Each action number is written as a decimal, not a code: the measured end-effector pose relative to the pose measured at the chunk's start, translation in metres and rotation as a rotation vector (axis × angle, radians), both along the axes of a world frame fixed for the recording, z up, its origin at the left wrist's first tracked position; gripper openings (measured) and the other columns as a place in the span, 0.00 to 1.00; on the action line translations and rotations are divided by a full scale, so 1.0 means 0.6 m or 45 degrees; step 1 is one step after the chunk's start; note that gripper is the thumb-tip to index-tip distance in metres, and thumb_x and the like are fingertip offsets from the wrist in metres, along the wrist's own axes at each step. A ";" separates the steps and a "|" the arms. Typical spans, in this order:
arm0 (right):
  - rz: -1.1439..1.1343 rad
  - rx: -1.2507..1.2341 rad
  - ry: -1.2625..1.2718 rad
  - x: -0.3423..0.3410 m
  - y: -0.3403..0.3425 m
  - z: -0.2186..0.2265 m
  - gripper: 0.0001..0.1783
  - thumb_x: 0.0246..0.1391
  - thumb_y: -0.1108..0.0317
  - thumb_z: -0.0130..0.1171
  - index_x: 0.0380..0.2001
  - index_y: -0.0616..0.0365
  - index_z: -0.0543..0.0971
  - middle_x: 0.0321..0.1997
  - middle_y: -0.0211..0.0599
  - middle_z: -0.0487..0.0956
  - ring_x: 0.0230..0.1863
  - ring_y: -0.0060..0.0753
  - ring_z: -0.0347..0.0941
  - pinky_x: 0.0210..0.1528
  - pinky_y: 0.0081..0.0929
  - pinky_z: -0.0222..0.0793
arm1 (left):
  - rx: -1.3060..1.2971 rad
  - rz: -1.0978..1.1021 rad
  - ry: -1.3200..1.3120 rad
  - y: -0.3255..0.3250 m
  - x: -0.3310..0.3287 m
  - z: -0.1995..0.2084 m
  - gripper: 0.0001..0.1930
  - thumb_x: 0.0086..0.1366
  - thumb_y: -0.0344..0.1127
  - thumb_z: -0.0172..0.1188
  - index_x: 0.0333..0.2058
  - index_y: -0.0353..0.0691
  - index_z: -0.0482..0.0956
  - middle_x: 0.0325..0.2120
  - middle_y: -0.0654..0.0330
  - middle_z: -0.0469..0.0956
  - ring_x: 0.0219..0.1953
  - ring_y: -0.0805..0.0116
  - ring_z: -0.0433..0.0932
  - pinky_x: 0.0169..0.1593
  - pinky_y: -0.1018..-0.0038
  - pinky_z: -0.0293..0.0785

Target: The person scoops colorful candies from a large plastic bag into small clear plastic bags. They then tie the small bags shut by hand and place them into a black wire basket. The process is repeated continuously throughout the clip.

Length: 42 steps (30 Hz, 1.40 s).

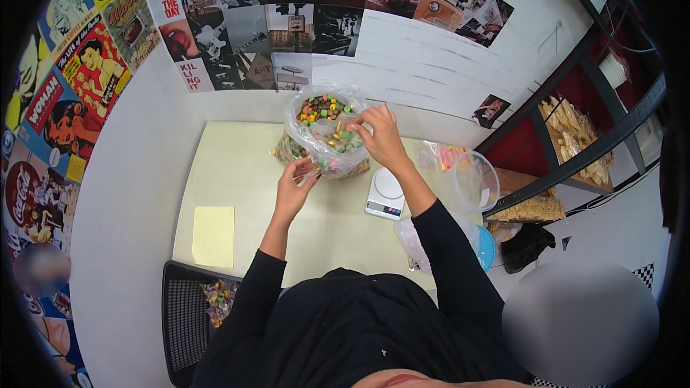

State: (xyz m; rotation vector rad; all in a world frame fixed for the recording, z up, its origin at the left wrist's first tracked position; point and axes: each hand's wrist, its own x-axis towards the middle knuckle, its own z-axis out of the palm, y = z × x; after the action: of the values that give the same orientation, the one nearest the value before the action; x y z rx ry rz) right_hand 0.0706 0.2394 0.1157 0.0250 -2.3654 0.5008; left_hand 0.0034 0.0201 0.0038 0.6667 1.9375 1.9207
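A large clear plastic bag point(295, 121) full of small colourful candies point(321, 109) stands at the far middle of the table, its mouth wide and crumpled. Nearer its front right, clear plastic wraps round more candies; whether this is a separate small bag or a fold, I cannot tell. My right hand point(381, 136) is closed in a pinch over the bag's right rim, at the plastic. At the lower front left, my left hand point(292, 188) has its fingers curled with the tips against the plastic. What lies between its thumb and fingers is too small to make out.
Right of the bag sits a white kitchen scale point(387, 192). Beyond it are a clear round tub point(476, 181) and packaged plastic bags point(440, 154). A yellow sheet point(213, 236) lies at left, above a black basket point(172, 316) holding candy packets point(218, 300). A dark-framed shelf point(600, 75) rises at right.
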 end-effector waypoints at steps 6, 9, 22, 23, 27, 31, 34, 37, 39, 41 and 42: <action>0.094 -0.479 -0.109 0.082 -0.044 0.021 0.05 0.54 0.67 0.59 0.30 0.57 0.79 0.31 0.34 0.78 0.37 0.40 0.68 0.45 0.36 0.62 | 0.424 -0.167 -0.501 0.036 0.048 0.034 0.23 0.66 0.28 0.56 0.59 0.35 0.63 0.52 0.55 0.70 0.52 0.67 0.73 0.54 0.71 0.73; 0.020 -0.582 -0.191 0.125 -0.049 0.003 0.06 0.56 0.66 0.58 0.31 0.57 0.80 0.31 0.36 0.78 0.35 0.39 0.70 0.44 0.36 0.62 | 0.415 -0.249 -0.657 0.048 0.065 0.022 0.21 0.66 0.28 0.56 0.56 0.34 0.65 0.48 0.56 0.73 0.49 0.67 0.76 0.53 0.71 0.75; -0.372 -0.265 -0.251 0.308 -0.042 -0.079 0.07 0.57 0.66 0.57 0.34 0.57 0.81 0.33 0.33 0.81 0.28 0.34 0.77 0.33 0.29 0.66 | 0.131 -0.413 -0.727 0.056 0.208 -0.093 0.14 0.66 0.26 0.55 0.50 0.34 0.71 0.43 0.55 0.77 0.43 0.68 0.79 0.48 0.71 0.79; -0.379 -0.313 -0.212 0.321 -0.036 -0.083 0.07 0.57 0.67 0.57 0.35 0.57 0.81 0.33 0.34 0.81 0.28 0.34 0.77 0.32 0.29 0.67 | 0.081 -0.396 -0.733 0.051 0.217 -0.098 0.15 0.65 0.26 0.55 0.50 0.34 0.71 0.44 0.55 0.77 0.42 0.68 0.79 0.47 0.72 0.79; -0.102 -1.260 -0.076 0.370 -0.005 -0.096 0.07 0.55 0.68 0.58 0.37 0.56 0.81 0.35 0.37 0.82 0.30 0.37 0.77 0.30 0.29 0.70 | -0.014 -0.353 -0.666 0.026 0.234 -0.150 0.15 0.66 0.28 0.56 0.50 0.34 0.72 0.44 0.53 0.78 0.42 0.68 0.79 0.48 0.72 0.78; -0.350 -0.595 -0.439 0.379 0.036 -0.187 0.06 0.57 0.69 0.57 0.34 0.56 0.83 0.29 0.32 0.81 0.28 0.23 0.74 0.31 0.28 0.70 | -0.106 -0.295 -0.597 0.004 0.244 -0.175 0.14 0.66 0.29 0.55 0.50 0.36 0.73 0.43 0.54 0.78 0.42 0.67 0.79 0.49 0.72 0.77; -0.324 -0.759 -0.499 0.395 0.032 -0.211 0.08 0.58 0.68 0.57 0.36 0.58 0.82 0.31 0.29 0.82 0.30 0.23 0.74 0.36 0.25 0.70 | -0.124 -0.219 -0.564 -0.013 0.243 -0.196 0.14 0.65 0.29 0.55 0.50 0.36 0.73 0.43 0.55 0.78 0.42 0.68 0.79 0.49 0.74 0.76; -0.164 -1.347 -0.381 0.405 0.039 -0.206 0.09 0.57 0.67 0.57 0.37 0.59 0.82 0.33 0.31 0.83 0.33 0.26 0.77 0.39 0.25 0.69 | -0.131 -0.198 -0.447 -0.026 0.241 -0.218 0.13 0.66 0.29 0.54 0.49 0.37 0.73 0.43 0.55 0.78 0.41 0.69 0.78 0.49 0.75 0.75; -0.174 -1.049 -0.333 0.411 0.045 -0.241 0.09 0.58 0.67 0.57 0.36 0.58 0.82 0.33 0.30 0.83 0.33 0.26 0.77 0.39 0.25 0.70 | -0.155 -0.172 -0.491 -0.023 0.249 -0.210 0.12 0.67 0.28 0.53 0.49 0.36 0.73 0.43 0.56 0.78 0.41 0.70 0.78 0.49 0.75 0.75; -0.403 -0.572 -0.625 0.418 0.027 -0.215 0.09 0.58 0.67 0.56 0.35 0.59 0.83 0.34 0.32 0.83 0.34 0.25 0.77 0.39 0.24 0.70 | -0.184 -0.132 -0.492 -0.028 0.253 -0.203 0.12 0.68 0.29 0.52 0.49 0.36 0.73 0.43 0.56 0.78 0.41 0.70 0.78 0.49 0.75 0.75; -0.347 -0.674 -0.691 0.421 0.025 -0.204 0.09 0.58 0.67 0.56 0.36 0.59 0.82 0.33 0.32 0.83 0.34 0.24 0.76 0.39 0.24 0.70 | -0.183 -0.144 -0.487 -0.030 0.256 -0.205 0.12 0.68 0.29 0.52 0.49 0.36 0.73 0.43 0.55 0.78 0.41 0.70 0.78 0.49 0.75 0.75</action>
State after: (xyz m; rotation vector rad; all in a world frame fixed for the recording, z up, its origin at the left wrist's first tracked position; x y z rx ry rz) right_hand 0.3232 0.2546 -0.0069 -0.7477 -2.6022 1.0844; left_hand 0.1569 0.0024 -0.1190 0.3303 1.7356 1.6770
